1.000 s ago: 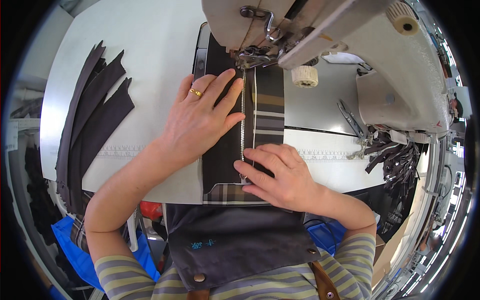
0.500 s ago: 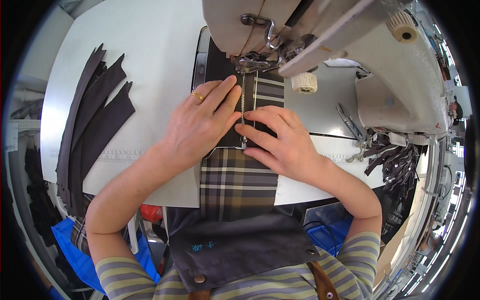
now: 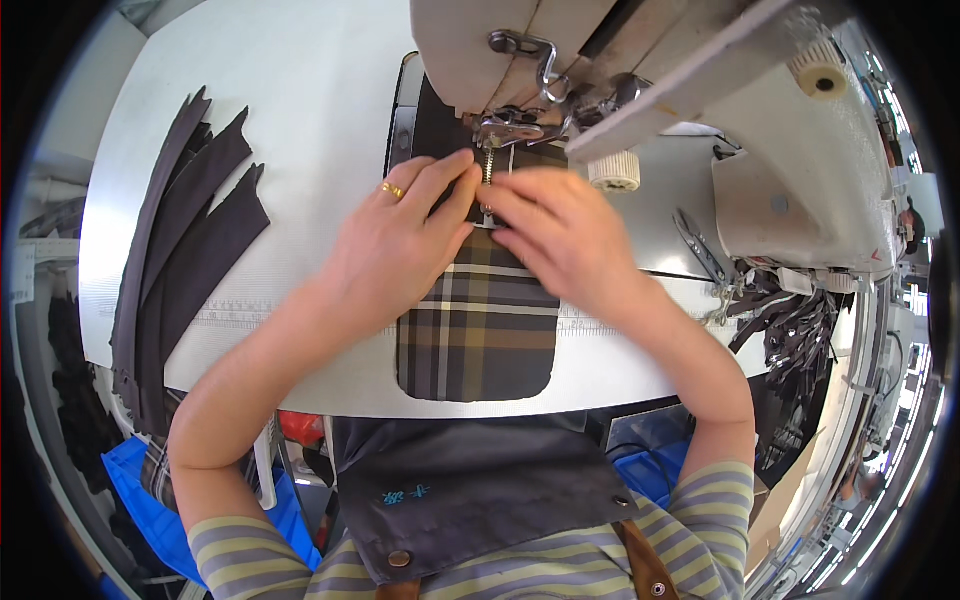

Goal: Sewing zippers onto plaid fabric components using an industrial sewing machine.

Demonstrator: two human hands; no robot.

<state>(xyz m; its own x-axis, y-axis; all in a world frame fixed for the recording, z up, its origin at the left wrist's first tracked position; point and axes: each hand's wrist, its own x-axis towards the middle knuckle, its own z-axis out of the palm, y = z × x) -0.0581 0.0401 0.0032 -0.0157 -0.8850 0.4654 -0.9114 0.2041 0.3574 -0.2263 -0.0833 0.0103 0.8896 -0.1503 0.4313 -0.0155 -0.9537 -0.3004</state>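
Observation:
My left hand (image 3: pixel 390 240) lies open, fingers flat on the dark fabric panel (image 3: pixel 440 120) just left of a metal zipper (image 3: pixel 489 165). My right hand (image 3: pixel 570 240), slightly blurred, has curved fingertips on the zipper's lower end, thumb apart below them; the puller is partly hidden. Above both sets of fingers, the sewing machine's presser foot (image 3: pixel 495 130) sits over the zipper's upper part. Checked fabric with rounded corners (image 3: pixel 475 350) extends toward me beneath my wrists.
Dark fabric strips (image 3: pixel 190 240) lie on the white worktable (image 3: pixel 260 90) at left. At right are metal scissors (image 3: pixel 705 250), the machine body (image 3: pixel 800 200) and a bundle of dark zipper pieces (image 3: pixel 790 320). A blue bin (image 3: pixel 135 470) is below the table at lower left.
The fabric and zipper have slid away from me under the machine, exposing more checked cloth. My right hand has moved up with them; my left hand stays beside the zipper.

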